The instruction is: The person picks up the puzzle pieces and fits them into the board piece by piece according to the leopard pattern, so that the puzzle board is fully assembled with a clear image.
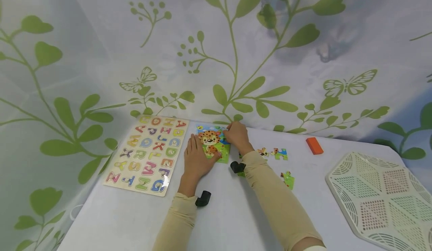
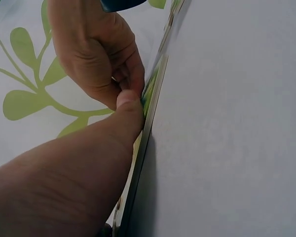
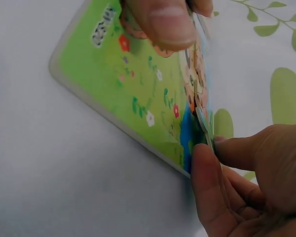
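Observation:
A jigsaw puzzle board point(image 1: 221, 159) with a spotted cartoon leopard and a green meadow lies on the white table. My left hand point(image 1: 198, 161) rests along its left side, fingers extended, with the thumb over the lower part of the picture. At the upper right corner, my right hand point(image 1: 237, 135) pinches a puzzle piece point(image 3: 202, 121) between thumb and forefinger. In the right wrist view the piece is tilted up at the board's edge, beside a blue gap. The left thumb point(image 3: 170, 27) shows above the meadow there.
An alphabet puzzle board point(image 1: 153, 149) filled with coloured letters lies left of the left hand. Loose puzzle pieces point(image 1: 281, 154) are scattered right of the right forearm. Farther right are an orange block point(image 1: 314, 146) and a white perforated plastic lid or tray point(image 1: 381, 198). A leaf-patterned curtain borders the table's back.

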Tool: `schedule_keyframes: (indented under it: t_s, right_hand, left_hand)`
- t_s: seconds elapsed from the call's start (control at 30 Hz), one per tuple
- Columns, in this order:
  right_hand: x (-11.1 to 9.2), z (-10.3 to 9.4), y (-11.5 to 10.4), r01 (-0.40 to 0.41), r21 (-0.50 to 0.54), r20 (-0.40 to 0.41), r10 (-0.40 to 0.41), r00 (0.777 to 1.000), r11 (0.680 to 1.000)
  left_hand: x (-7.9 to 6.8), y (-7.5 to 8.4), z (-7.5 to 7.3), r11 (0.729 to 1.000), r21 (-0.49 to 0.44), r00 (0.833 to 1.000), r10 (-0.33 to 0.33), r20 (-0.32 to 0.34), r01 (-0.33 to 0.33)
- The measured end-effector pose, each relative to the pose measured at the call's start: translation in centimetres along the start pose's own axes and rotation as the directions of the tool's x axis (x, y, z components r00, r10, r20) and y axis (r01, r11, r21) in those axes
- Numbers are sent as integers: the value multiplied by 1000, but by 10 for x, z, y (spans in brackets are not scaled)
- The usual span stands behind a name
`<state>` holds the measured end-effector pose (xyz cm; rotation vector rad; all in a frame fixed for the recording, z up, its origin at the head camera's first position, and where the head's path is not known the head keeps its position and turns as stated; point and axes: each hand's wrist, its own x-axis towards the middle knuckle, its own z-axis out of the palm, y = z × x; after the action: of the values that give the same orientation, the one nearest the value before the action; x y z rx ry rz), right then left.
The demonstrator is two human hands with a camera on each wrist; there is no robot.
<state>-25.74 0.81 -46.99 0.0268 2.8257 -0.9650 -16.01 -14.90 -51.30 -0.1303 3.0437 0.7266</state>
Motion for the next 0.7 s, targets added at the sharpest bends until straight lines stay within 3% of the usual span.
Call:
schedule_keyframes:
  t_s: [0.43,0.7]
  right_hand:
    - [3,-4,-4,-16,-52,16,16,1000,999]
    - [3,-4,-3,14,-75,2,-13,1000,997]
  left_hand:
    - [-1,-2,-1,1000,-2,1000,20,7,-20]
    - [1,-5,1,1000,3,1000,25,4,-25]
